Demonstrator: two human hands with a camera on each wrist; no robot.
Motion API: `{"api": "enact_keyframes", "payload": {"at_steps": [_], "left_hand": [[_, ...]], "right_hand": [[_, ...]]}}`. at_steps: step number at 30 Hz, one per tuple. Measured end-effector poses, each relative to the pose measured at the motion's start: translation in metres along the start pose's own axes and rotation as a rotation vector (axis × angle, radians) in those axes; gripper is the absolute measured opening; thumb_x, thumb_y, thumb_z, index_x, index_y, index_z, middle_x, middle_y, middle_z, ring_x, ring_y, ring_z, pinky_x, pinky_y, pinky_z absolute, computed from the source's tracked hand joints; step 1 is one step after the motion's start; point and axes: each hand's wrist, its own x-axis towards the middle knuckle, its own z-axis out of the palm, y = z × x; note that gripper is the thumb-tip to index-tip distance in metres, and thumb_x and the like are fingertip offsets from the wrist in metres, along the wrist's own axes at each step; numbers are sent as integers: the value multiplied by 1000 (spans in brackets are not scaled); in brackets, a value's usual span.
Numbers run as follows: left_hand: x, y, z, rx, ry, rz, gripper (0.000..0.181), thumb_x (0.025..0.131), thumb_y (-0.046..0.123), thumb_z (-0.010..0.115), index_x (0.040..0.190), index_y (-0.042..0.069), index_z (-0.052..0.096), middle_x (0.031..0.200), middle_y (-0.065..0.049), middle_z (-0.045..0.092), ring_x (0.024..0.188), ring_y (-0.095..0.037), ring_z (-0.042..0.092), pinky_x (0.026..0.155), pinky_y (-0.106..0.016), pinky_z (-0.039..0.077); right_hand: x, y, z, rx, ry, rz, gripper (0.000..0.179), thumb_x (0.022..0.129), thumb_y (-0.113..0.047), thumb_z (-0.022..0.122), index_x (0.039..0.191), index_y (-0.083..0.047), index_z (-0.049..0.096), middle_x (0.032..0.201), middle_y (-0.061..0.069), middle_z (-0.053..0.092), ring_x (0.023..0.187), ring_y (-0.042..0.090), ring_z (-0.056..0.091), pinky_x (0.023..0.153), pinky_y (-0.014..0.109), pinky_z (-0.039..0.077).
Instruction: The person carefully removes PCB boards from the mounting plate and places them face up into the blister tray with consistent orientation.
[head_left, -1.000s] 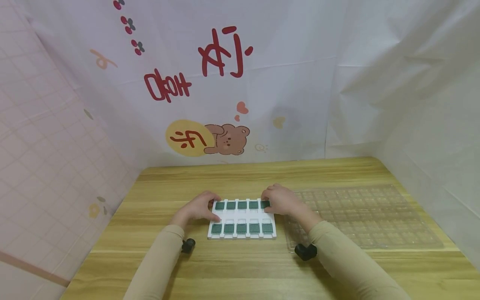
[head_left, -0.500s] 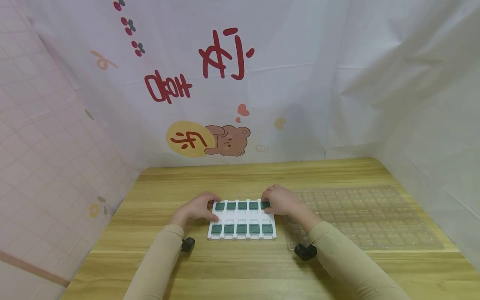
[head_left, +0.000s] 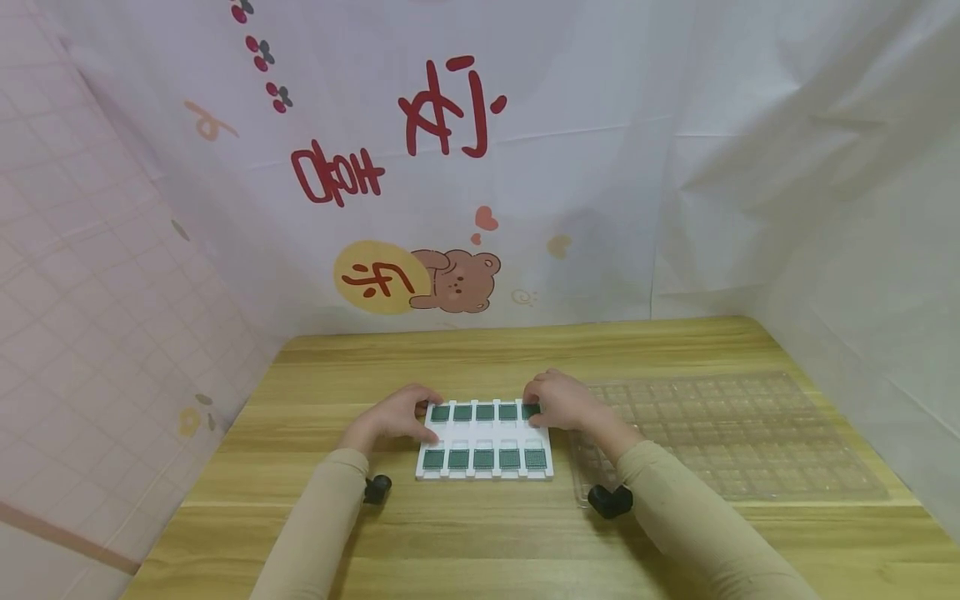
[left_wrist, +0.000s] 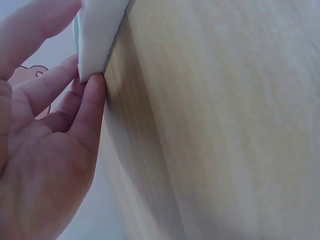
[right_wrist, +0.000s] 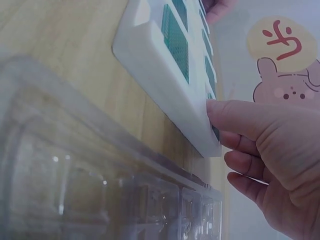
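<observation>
A white tray [head_left: 491, 431] lies on the table between both hands, with two rows of green, grid-patterned square chips [head_left: 483, 459] in its slots. My left hand [head_left: 396, 414] grips the tray's left end, thumb on the top side and fingers at the far corner. In the left wrist view, fingertips [left_wrist: 96, 82] touch that white corner. At the far right corner, my right hand [head_left: 564, 402] holds the tray with the thumb on top, partly covering the last chip of the back row. The right wrist view shows the other fingers curled beyond the tray's far edge.
A large clear plastic tray [head_left: 720, 433] with many compartments lies on the right, partly under the right forearm. Black wrist mounts [head_left: 611, 502] sit by both sleeves. The wooden table [head_left: 480, 533] meets a printed white curtain [head_left: 570, 167] at the back and sides.
</observation>
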Motion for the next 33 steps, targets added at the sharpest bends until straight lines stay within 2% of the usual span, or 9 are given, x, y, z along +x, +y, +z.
{"api": "enact_keyframes", "payload": {"at_steps": [14,33], "left_hand": [[1,-1,0,20,5,1,64,70,14,91,125,2,62,127,-11,55,114,-26,54,102,-45,43],[1,3,0,23,7,-5,62,69,13,91,123,1,63,124,-11,56,112,-25,54,100,-45,44]], "right_hand": [[0,1,-5,49,0,-20,23,79,-20,83,97,-9,72,93,-1,65,90,19,56,82,37,49],[3,2,-4,-59,12,-47,26,77,-24,85,95,-10,73,91,-1,66,87,19,58,83,38,49]]}}
